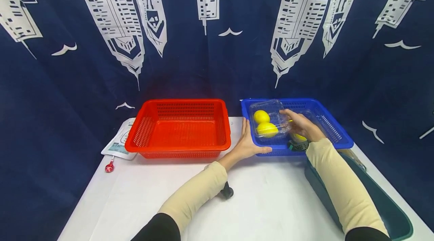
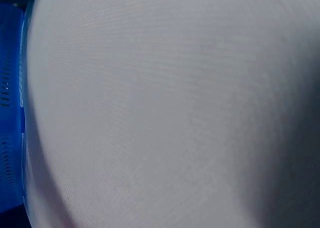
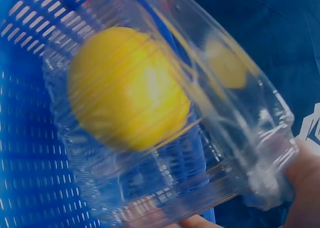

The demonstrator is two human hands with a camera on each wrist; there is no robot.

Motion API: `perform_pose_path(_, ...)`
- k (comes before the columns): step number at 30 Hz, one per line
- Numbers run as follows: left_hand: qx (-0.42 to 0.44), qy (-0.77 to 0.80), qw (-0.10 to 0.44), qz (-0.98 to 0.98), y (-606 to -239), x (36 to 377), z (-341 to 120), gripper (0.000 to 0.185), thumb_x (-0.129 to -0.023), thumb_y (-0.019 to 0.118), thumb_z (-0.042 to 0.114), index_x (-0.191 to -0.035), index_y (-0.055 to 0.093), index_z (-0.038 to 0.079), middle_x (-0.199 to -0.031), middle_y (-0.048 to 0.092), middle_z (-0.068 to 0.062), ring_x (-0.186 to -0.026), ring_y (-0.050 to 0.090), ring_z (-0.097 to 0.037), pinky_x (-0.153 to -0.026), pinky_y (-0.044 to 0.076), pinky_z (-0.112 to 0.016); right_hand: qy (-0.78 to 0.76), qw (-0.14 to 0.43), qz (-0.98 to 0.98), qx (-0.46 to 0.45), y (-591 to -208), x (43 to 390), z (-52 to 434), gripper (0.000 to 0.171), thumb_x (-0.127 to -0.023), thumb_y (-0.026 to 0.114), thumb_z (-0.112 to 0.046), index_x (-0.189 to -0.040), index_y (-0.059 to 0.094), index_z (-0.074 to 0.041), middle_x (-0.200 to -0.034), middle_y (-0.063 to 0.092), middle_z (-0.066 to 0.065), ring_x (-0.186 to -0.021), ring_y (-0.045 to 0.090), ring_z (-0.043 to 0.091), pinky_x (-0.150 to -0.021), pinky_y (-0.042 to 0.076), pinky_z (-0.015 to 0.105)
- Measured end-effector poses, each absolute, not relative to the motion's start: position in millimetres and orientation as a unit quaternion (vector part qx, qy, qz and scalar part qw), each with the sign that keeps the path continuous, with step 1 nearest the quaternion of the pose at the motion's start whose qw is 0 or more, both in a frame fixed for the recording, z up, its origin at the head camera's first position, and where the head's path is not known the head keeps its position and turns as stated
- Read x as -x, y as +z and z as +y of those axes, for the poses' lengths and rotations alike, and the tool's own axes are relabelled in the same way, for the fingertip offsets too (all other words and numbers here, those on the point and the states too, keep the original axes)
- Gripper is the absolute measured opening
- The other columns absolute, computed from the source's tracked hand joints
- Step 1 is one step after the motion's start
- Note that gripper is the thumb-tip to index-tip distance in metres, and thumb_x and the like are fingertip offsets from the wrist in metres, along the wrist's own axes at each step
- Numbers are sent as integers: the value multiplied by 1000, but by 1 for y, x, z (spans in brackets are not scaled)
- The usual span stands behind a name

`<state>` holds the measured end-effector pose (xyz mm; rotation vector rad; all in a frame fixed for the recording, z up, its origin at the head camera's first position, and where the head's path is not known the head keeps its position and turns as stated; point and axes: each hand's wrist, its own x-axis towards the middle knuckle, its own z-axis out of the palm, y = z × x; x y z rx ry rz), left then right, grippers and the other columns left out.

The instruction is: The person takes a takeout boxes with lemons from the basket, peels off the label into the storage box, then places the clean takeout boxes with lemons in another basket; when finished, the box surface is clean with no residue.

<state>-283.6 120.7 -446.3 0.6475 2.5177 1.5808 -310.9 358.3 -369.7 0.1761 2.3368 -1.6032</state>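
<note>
I am holding a clear plastic clamshell with my right hand, my grip clamped on its right-hand side, fingers curled round the edge. The clamshell is hovering inside the blue basket, tilted, with two lemons rolling loose inside it; a further yellow fruit is lying just below my right palm, partly hidden. In the right wrist view the near lemon is pressing against the ribbed wall of the clamshell, and the fingertips are pinching a corner.

My left hand is lying flat and open against the near-left corner of the blue basket, fingers straight, thumb along the front rim, steadying it on the tabletop. The left wrist view is showing only white tabletop and a sliver of blue basket.

To do this well, I judge I should be keeping the clamshell level so the lemons are not shifting their weight away from my grip, squeezing lightly since the thin plastic will buckle, and lifting clear of the rim.

Both forearms are reaching forward, the right one bending inward at the wrist. The red basket is sitting well to the left of my left hand.
</note>
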Motion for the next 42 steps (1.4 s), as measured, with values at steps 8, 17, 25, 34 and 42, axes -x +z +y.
perform_pose_path(8,-212,520,51,826,-448,283,119,134,-69,85,46,-156,-12,17,-162,-23,9,-154,8,-24,-121,24,-50,-512,178,839,-43,-370,313,358,65,-103,30,-45,-156,19,-10,-155,15,32,-68,46,2,-70,53,21)
perform_pose_path(17,-212,519,55,826,-449,284,117,133,-70,84,48,-156,-13,17,-163,-23,8,-154,7,-24,-121,25,-50,-494,194,847,-26,-373,319,355,61,-105,26,-39,-155,18,-6,-119,47,23,-57,37,2,-62,46,20)
perform_pose_path(25,-219,515,55,827,-448,283,115,133,-71,83,50,-156,-13,15,-163,-23,4,-154,6,-25,-121,25,-51,-471,223,853,-35,-369,325,355,57,-104,32,-37,-150,31,-2,-50,28,-11,-44,26,5,-47,30,19)
perform_pose_path(34,-217,514,54,828,-446,282,117,133,-70,83,50,-156,-12,15,-163,-24,6,-154,4,-22,-122,23,-49,-425,252,869,-16,-364,327,359,58,-106,28,-36,-153,25,-2,-60,33,-6,-50,28,7,-53,36,21)
perform_pose_path(42,-217,512,58,829,-444,281,119,131,-71,83,47,-156,-12,16,-162,-25,8,-154,5,-22,-122,23,-49,-400,270,875,-37,-358,327,358,68,-103,37,-42,-149,27,7,-51,36,-8,-47,29,6,-53,36,22)
